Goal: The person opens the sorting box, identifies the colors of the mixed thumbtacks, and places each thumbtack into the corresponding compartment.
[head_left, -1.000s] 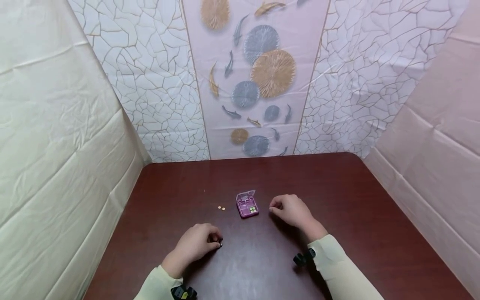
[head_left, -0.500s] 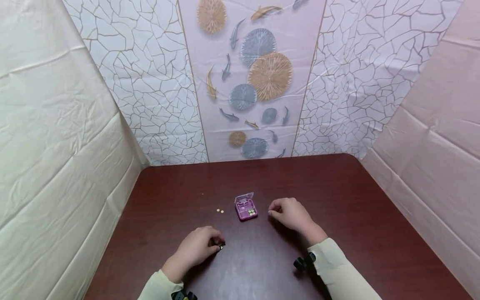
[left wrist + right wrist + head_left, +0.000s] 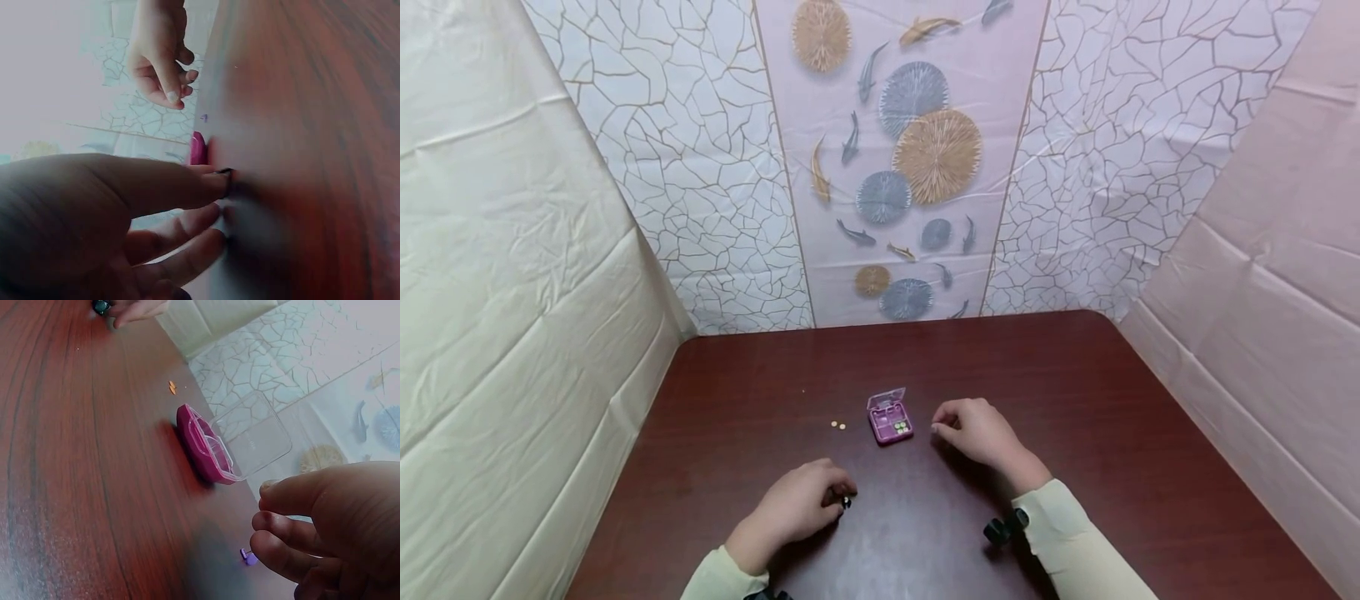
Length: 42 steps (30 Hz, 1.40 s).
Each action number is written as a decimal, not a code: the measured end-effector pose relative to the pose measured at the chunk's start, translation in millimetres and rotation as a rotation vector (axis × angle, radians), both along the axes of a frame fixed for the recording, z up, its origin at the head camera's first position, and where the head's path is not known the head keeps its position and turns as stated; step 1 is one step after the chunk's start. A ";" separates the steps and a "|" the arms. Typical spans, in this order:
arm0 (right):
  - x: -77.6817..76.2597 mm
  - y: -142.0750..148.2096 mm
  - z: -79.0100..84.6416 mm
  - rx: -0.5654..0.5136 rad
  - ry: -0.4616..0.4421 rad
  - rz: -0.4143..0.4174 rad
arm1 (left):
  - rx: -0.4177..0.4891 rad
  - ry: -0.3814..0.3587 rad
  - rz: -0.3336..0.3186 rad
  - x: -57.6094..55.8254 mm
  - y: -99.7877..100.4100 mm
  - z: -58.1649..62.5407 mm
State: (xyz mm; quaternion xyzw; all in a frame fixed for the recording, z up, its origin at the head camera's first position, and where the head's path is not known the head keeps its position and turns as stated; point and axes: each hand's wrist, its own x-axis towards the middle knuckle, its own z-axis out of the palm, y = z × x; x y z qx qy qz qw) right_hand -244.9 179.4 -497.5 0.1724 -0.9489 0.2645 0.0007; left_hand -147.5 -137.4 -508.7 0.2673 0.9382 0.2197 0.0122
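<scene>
The left hand (image 3: 799, 500) has edged slightly rightward, fingers pinching a small black object (image 3: 847, 502) outside the open pillbox (image 3: 891, 427). Right of it, the right hand (image 3: 979, 430) idles, fingers loose.

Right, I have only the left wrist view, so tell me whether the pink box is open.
Observer: Yes. In the head view the box is open, its clear lid raised at the far side.
Operator: Now tell me what's in it.
Observer: Small green and whitish pieces, in the near compartment on the person's right.
Operator: Report anything loose on its other side.
Observer: Two small orange-yellow discs lie to its left, as the person sees it.
</scene>
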 end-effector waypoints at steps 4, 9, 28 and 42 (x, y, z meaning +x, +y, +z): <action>-1.3 -1.6 0.4 -0.007 0.018 0.005 | -0.027 0.017 -0.018 -1.4 3.2 -0.7; -0.8 -4.5 1.4 -0.014 0.024 0.023 | 0.011 0.022 -0.011 -4.3 5.3 -7.5; 0.2 -4.3 4.1 -0.002 0.021 0.025 | 0.053 0.080 0.051 -3.7 2.2 -4.2; 1.2 -1.5 1.7 0.014 0.000 0.018 | -0.016 0.131 0.129 -5.3 -4.8 -5.2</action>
